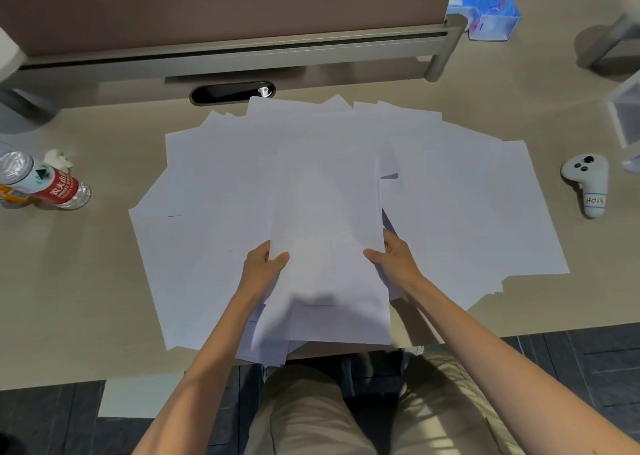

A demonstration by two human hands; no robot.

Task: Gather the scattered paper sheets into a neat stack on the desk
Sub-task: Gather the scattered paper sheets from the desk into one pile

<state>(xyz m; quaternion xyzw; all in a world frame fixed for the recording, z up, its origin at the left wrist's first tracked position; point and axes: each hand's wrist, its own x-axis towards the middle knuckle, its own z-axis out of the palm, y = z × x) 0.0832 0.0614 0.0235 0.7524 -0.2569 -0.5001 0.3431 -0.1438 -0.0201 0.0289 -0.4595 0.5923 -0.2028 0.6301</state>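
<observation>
Several white paper sheets point(460, 205) lie fanned out and overlapping across the middle of the beige desk point(83, 281). On top of them, in the centre, is a held bundle of sheets point(329, 233), raised at its near end over the desk's front edge. My left hand point(261, 271) grips the bundle's left edge, thumb on top. My right hand point(394, 264) grips its right edge the same way. The fingers under the paper are hidden.
A plastic water bottle point(45, 184) lies on its side at the left, beside a crumpled tissue point(59, 158). A white controller point(588, 184) rests at the right. A partition with a cable slot point(232, 92) runs along the back. A blue packet point(491, 7) sits at the far right.
</observation>
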